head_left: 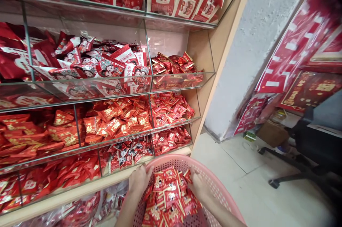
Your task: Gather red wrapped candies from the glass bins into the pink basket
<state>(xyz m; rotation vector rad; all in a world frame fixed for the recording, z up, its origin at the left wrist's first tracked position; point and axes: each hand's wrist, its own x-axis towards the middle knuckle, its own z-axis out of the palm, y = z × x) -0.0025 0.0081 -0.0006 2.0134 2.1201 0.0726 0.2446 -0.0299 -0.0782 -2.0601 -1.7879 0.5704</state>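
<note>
A pink perforated plastic basket [223, 193] stands against the lower front of the shelf, with many small red candy packets [171, 195] in it. My left hand [139, 180] is closed over the basket's rim on its left side, near the shelf edge. Inside the basket on the right, my right hand [198, 183] has its fingers curled in. A red candy packet [188, 176] sticks out at its fingertips. How many packets that hand holds is hidden.
A shelf [207, 111] with clear dividers holds red packets in several rows. Below it lie bagged goods [88, 207]. On the right are a grey wall [240, 41], red hanging goods [288, 47], a cardboard box [272, 132] and a black wheeled chair [310, 141] on the tiled floor [256, 187].
</note>
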